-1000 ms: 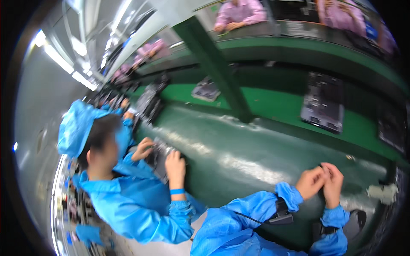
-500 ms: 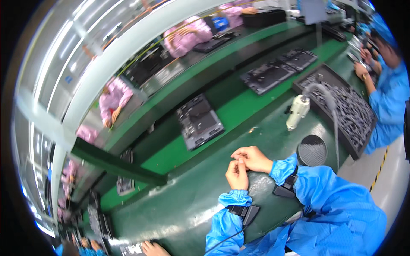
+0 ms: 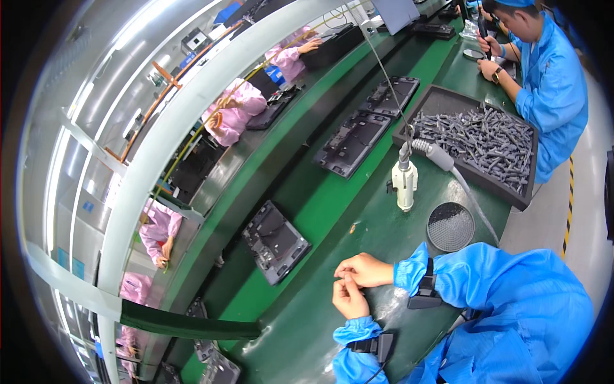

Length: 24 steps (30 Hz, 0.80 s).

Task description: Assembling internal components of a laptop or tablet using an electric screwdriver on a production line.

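My left hand (image 3: 348, 298) and my right hand (image 3: 365, 269) meet above the green worktable (image 3: 300, 333), fingertips against each other. Both have curled, closed fingers, and whatever may be between them is hidden. Beyond my right hand hangs a pale electric screwdriver (image 3: 404, 185), upright on a cable with a grey hose beside it. A round dark dish (image 3: 451, 226) with a textured inside lies near my right sleeve. Past the table edge, on the bright green belt, a black laptop-like casing (image 3: 276, 242) lies face up.
A black tray (image 3: 526, 200) heaped with small grey parts stands at the right. More casings (image 3: 353, 142) lie farther along the belt. A co-worker in blue (image 3: 553, 89) sits beyond the tray. A dark green beam (image 3: 185, 322) crosses at left; people in pink (image 3: 233, 110) work across the line.
The view has turned, so tray, screwdriver and casings appear shifted left, and more of the co-worker shows. My hands stay together. A bare hand at the lower left has left the view.
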Tool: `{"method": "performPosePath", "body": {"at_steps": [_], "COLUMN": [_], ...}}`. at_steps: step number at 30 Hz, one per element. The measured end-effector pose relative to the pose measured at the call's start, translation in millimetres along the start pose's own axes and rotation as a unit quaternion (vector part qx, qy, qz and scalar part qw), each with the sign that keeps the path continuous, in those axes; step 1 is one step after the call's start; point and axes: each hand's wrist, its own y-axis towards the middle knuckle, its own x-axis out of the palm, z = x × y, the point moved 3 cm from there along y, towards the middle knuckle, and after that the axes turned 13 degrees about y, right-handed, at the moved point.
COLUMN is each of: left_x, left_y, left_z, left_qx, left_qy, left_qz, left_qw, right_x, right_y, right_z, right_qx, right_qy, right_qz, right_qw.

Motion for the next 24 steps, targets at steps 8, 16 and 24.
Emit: {"method": "performPosePath", "body": {"at_steps": [8, 16, 24], "left_x": [-9.6, 39.2, 179.1], "left_y": [15.8, 189.4, 284.6], "left_z": [6.4, 38.9, -6.8], "left_qx": [-0.001, 0.137, -0.153], "left_qy": [0.056, 0.401, 0.351], "left_qz": [-0.036, -0.185, -0.231], "left_qw": [0.998, 0.887, 0.895], "right_x": [-2.4, 0.5, -22.4], "right_y": [-4.4, -3.1, 0.7], "right_z": [-2.9, -7.5, 29.9], "right_qx": [0.013, -0.005, 0.049], "right_qy": [0.002, -0.028, 0.105], "right_qz": [0.004, -0.013, 0.215], "right_qw": [1.0, 1.0, 0.97]}}
